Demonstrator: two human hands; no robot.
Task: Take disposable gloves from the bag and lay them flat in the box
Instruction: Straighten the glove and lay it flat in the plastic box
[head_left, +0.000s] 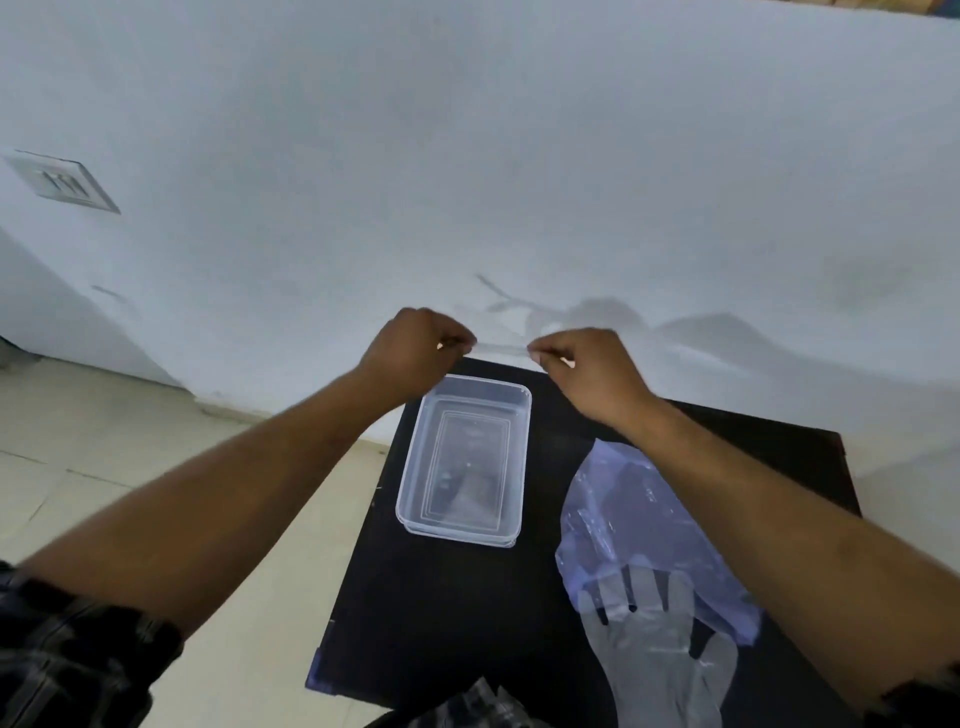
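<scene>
A clear plastic box (522, 410) stands on a small black table (447, 613), with little visible inside. My left hand (410, 351) and my right hand (587, 371) are raised above the box's far end. Both pinch a thin transparent glove (501, 349), stretched between them and hard to see. A bluish plastic bag (644, 519) lies on the table to the right of the box, partly under my right forearm. Another clear glove (660, 649) lies flat at the bag's near end, fingers pointing towards the bag.
A white wall (519, 182) rises right behind the table. A switch plate (62, 182) is set in the wall at the far left. Pale floor tiles (104, 457) lie to the left of the table. Checked fabric shows at the bottom edge.
</scene>
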